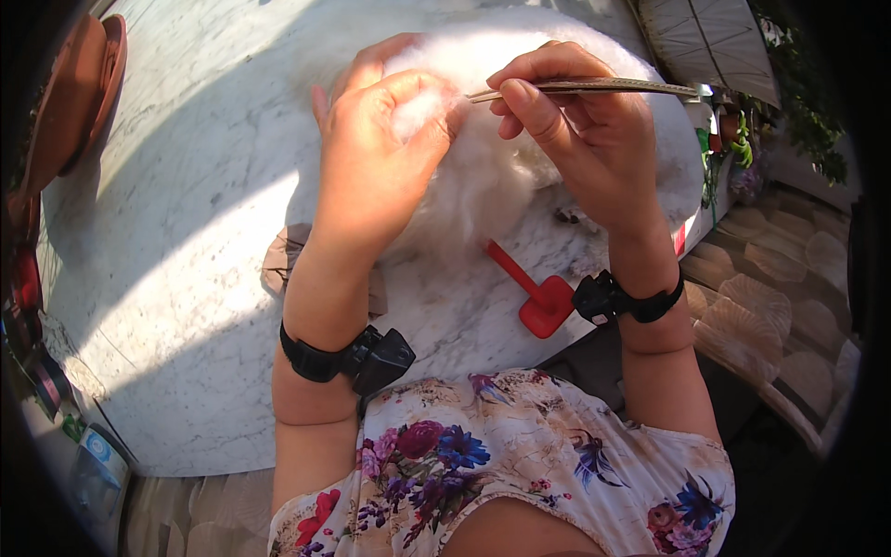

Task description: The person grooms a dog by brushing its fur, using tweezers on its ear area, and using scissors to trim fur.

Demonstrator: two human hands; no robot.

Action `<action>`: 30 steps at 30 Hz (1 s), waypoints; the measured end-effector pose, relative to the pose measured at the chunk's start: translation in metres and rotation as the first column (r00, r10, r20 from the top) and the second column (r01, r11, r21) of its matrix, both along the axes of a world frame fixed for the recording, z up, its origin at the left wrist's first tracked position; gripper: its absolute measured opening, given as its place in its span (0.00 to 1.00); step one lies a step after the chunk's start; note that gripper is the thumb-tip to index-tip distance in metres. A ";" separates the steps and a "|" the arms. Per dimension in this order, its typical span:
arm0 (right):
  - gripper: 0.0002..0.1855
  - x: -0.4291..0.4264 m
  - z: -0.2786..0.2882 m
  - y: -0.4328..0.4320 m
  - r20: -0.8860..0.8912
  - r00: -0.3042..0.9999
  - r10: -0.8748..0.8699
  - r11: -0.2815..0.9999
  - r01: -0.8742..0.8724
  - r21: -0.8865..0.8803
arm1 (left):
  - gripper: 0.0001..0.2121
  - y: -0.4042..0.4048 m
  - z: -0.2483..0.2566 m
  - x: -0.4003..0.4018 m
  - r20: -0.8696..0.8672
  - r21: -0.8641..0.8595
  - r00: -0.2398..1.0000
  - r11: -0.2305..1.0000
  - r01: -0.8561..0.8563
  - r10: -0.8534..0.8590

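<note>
My left hand (pixel 379 153) pinches a tuft of white fluffy fibre (pixel 418 115) between thumb and fingers. In my right hand (pixel 581 122) is a slim tweezer-like tool (pixel 612 85), gripped between thumb and fingers. Its narrow tip points left and meets the tuft at my left fingertips; I cannot tell whether it grips any fibre. Under and behind both hands spreads a large mass of loose white fibre (pixel 480 188). A small red plastic scoop (pixel 550 306) lies on the marble tabletop (pixel 209 376), its handle end reaching the fibre.
Partly hidden by my left forearm lies a brown piece of material (pixel 282 254). Small dark bits (pixel 571 216) sit near my right wrist. Terracotta pots (pixel 76 97) stand at the far left. Plants (pixel 745 139) and a patterned cushion (pixel 773 313) are beyond the table's right edge.
</note>
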State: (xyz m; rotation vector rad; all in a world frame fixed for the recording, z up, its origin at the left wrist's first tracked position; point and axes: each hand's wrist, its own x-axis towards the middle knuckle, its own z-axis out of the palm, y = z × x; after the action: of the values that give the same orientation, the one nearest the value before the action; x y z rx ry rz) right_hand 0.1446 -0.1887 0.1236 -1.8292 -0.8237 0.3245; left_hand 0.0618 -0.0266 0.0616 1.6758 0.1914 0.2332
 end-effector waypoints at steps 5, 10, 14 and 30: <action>0.05 0.005 0.000 0.002 0.194 0.980 0.046 0.997 -0.033 -0.072 | 0.09 0.001 0.004 0.001 -0.017 0.040 1.000 0.999 -0.001 0.002; 0.04 0.023 0.005 -0.004 0.384 0.920 -0.081 0.997 0.078 0.023 | 0.08 0.001 0.008 -0.001 0.007 0.140 1.000 0.990 -0.025 0.025; 0.07 0.027 0.019 -0.011 0.127 0.990 -0.053 0.974 0.023 0.226 | 0.08 -0.001 0.007 -0.001 -0.008 0.108 1.000 0.994 -0.026 0.027; 0.04 0.006 0.007 0.004 0.394 0.916 -0.074 0.985 0.129 -0.114 | 0.08 0.001 0.009 0.002 0.015 0.092 1.000 0.995 -0.026 0.025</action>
State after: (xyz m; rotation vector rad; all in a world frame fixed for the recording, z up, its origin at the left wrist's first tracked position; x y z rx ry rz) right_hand 0.1502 -0.1845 0.1308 -2.0954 -0.9906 -0.0577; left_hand 0.0635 -0.0253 0.0705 1.7636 0.1946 0.2765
